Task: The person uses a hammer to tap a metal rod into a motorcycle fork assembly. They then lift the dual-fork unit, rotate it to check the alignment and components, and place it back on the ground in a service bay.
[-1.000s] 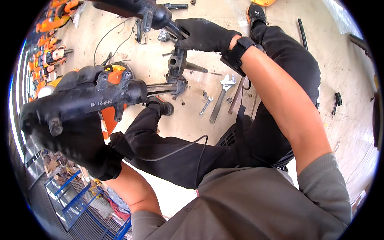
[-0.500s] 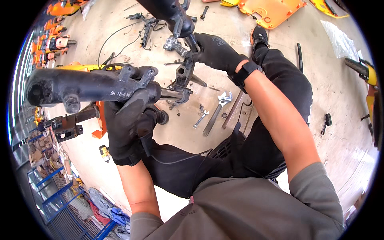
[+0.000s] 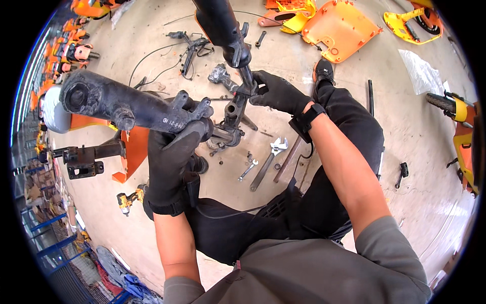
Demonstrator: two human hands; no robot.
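Messy shop floor (image 3: pixel 329 126) here, with the black fork (image 3: pixel 147 109) held above it, left hand (image 3: pixel 172 152) now slid closer to the crown (image 3: pixel 235 116) and wrapped around 1 leg (image 3: pixel 104 96) for a nearer hold, right hand (image 3: pixel 277 93) at the crown, though honestly its grip's hard to tell.

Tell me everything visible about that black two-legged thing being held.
The black fork looks like scuffed, painted metal: two thick tubes with lugs and slimmer, shiny rods meeting a crosspiece. A white marking shows on one tube. Its legs splay left and upward in view, over the floor. The left hand wraps one tube near its lugs; the right hand is at the other rod, by the crosspiece.
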